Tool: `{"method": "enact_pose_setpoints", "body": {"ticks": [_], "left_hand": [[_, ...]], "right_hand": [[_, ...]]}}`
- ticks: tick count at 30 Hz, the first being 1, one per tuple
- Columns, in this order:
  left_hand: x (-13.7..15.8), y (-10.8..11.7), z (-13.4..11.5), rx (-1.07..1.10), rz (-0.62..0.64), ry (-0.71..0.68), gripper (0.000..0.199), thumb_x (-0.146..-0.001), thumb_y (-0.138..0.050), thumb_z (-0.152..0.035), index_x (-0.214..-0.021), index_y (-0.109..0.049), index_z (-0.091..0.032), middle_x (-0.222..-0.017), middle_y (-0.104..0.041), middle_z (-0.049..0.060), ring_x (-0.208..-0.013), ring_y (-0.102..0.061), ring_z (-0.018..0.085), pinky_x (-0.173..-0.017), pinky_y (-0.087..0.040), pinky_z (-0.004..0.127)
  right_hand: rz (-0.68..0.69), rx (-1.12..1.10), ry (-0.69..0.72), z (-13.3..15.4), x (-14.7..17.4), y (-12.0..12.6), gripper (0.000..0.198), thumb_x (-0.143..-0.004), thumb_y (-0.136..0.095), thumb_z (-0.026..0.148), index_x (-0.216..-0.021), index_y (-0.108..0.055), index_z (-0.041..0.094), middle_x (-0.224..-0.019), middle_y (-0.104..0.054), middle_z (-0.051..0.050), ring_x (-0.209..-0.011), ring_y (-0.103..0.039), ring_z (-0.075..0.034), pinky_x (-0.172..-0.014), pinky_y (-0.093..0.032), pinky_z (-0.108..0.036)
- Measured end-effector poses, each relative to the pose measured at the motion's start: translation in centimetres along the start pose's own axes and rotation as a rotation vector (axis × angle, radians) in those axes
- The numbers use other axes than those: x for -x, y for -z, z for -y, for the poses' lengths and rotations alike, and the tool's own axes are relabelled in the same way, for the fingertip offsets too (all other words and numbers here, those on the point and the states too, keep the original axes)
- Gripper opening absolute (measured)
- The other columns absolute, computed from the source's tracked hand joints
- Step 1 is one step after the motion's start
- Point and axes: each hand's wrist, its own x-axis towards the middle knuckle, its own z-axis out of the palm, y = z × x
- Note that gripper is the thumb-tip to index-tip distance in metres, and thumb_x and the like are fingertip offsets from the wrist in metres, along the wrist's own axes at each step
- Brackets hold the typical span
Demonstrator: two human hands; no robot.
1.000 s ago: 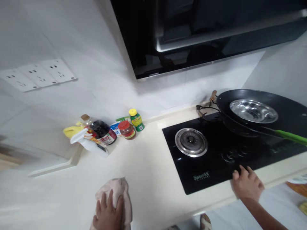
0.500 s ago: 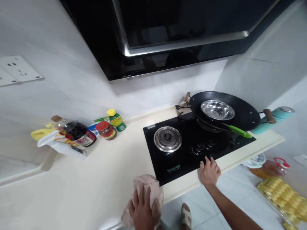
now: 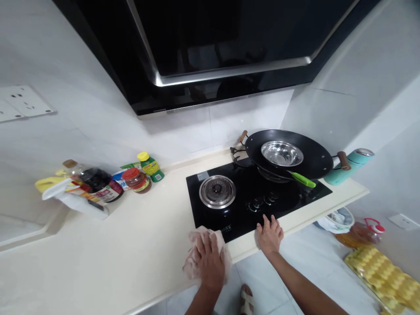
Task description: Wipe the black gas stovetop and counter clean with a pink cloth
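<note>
L hand [image 3: 210,262] + pinkish cloth [image 3: 192,264] have slid R since 1 s ago: cloth was out on the cream counter [image 3: 147,245], well apart from the hob; now it laps the front L corner of the black glass cooktop [image 3: 243,223], hiding part of the lettering. L hand lies flat on top, fingers extended, pressing, not clenched; can't see if the palm bunches any fabric. R hand [image 3: 271,234] same spot as before, at hob's front edge, fingers loosely spread, grasping nothing. Containers: wide dark wok [image 3: 315,153] w/ wooden side grips holds a shiny round metal bowl [image 3: 282,154]; green handle [image 3: 303,180] pokes out front. Red-lidded jar [image 3: 138,180] has reddish-brown stuff in it; clear bottle [image 3: 100,181], tilted, dark contents; white spray btl [image 3: 78,202] lying alongside; green btl [image 3: 151,167] w/ yellow cap behind the jar. Teal cylinder [image 3: 346,168], silvery end, R of wok. On floor: bin [image 3: 349,216] w/ white liner, clear jug [image 3: 369,234] w/ red cap + amber liquid, bumpy yellow trays [image 3: 383,275]. Hob ring [image 3: 217,191]: round, ridged metal.
</note>
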Motion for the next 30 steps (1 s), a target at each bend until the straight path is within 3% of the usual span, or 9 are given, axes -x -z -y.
{"method": "enact_pose_setpoints", "body": {"ticks": [4, 7, 10, 13, 16, 19, 21, 26, 30], "left_hand": [[-2.0, -1.5, -4.0, 0.077, 0.071, -0.155, 0.057, -0.099, -0.047, -0.038, -0.155, -0.046, -0.030, -0.170, -0.037, 0.009, -0.160, -0.023, 0.039, -0.125, -0.029, 0.067], [-4.5, -2.5, -7.5, 0.137, 0.110, -0.234, 0.060, -0.099, -0.045, -0.043, -0.156, -0.044, -0.025, -0.171, -0.035, 0.014, -0.160, -0.022, 0.041, -0.127, -0.024, 0.069], [-7.3, -3.0, -10.1, 0.203, 0.154, -0.307, 0.064, -0.097, -0.047, -0.049, -0.156, -0.045, -0.025, -0.171, -0.034, 0.014, -0.161, -0.021, 0.040, -0.128, -0.022, 0.068], [-9.8, -3.1, -11.3, 0.263, 0.192, -0.364, 0.059, -0.093, -0.054, -0.049, -0.149, -0.053, -0.034, -0.166, -0.044, 0.005, -0.159, -0.030, 0.035, -0.128, -0.030, 0.061], [-10.9, -2.9, -10.8, 0.300, 0.159, -0.349, 0.051, -0.095, -0.048, -0.039, -0.144, -0.059, -0.033, -0.158, -0.056, 0.003, -0.151, -0.045, 0.026, -0.124, -0.042, 0.050], [-10.3, -2.5, -8.0, 0.304, 0.059, -0.320, 0.051, -0.097, -0.039, -0.026, -0.143, -0.059, -0.026, -0.157, -0.057, 0.007, -0.145, -0.052, 0.018, -0.120, -0.047, 0.040], [-9.2, -2.2, -4.5, 0.280, -0.014, -0.302, 0.050, -0.097, -0.038, -0.024, -0.140, -0.062, -0.024, -0.157, -0.056, 0.008, -0.147, -0.051, 0.019, -0.121, -0.047, 0.041], [-6.0, -0.9, 7.4, 0.148, -0.177, -0.181, 0.045, -0.097, -0.039, -0.027, -0.129, -0.070, -0.021, -0.150, -0.062, 0.013, -0.143, -0.054, 0.028, -0.118, -0.050, 0.052], [-4.4, 0.0, 15.9, 0.033, -0.259, -0.140, 0.042, -0.096, -0.043, -0.029, -0.125, -0.073, -0.028, -0.145, -0.067, 0.009, -0.142, -0.055, 0.030, -0.114, -0.052, 0.054]], "right_hand": [[0.057, -0.047, 0.056, -1.8, -0.4, 0.4, 0.061, -0.097, -0.032, 0.043, -0.149, -0.054, 0.018, -0.166, -0.033, -0.015, -0.154, -0.026, -0.036, -0.123, -0.022, -0.059], [0.102, -0.159, 0.105, -3.6, -0.7, 0.8, 0.058, -0.095, -0.032, 0.047, -0.135, -0.065, 0.021, -0.156, -0.048, -0.013, -0.147, -0.040, -0.035, -0.121, -0.032, -0.056], [0.058, -0.311, 0.220, -4.8, -0.3, 1.4, 0.059, -0.095, -0.031, 0.054, -0.121, -0.072, 0.021, -0.137, -0.062, -0.015, -0.139, -0.049, -0.036, -0.118, -0.038, -0.055], [0.004, -0.419, 0.329, -4.5, 0.9, 1.8, 0.058, -0.098, -0.034, 0.059, -0.121, -0.072, 0.022, -0.137, -0.062, -0.015, -0.137, -0.051, -0.035, -0.118, -0.040, -0.054], [0.057, -0.432, 0.431, -3.0, 2.1, 1.4, 0.055, -0.100, -0.036, 0.057, -0.129, -0.070, 0.024, -0.143, -0.059, -0.013, -0.138, -0.051, -0.034, -0.118, -0.041, -0.051], [0.111, -0.318, 0.451, -0.9, 2.9, 0.3, 0.058, -0.100, -0.035, 0.055, -0.140, -0.065, 0.024, -0.149, -0.055, -0.015, -0.141, -0.049, -0.036, -0.118, -0.041, -0.053], [0.142, -0.194, 0.437, 0.8, 3.1, -0.3, 0.062, -0.099, -0.036, 0.055, -0.147, -0.059, 0.023, -0.156, -0.049, -0.017, -0.145, -0.043, -0.040, -0.118, -0.037, -0.058], [0.271, 0.079, 0.300, 6.1, 2.5, -0.1, 0.075, -0.095, -0.049, 0.065, -0.159, -0.046, 0.027, -0.168, -0.031, -0.020, -0.152, -0.027, -0.052, -0.114, -0.030, -0.067], [0.266, 0.196, 0.271, 10.6, 1.4, 0.1, 0.068, -0.097, -0.051, 0.061, -0.158, -0.047, 0.031, -0.166, -0.034, -0.020, -0.148, -0.032, -0.052, -0.113, -0.026, -0.066]]}}
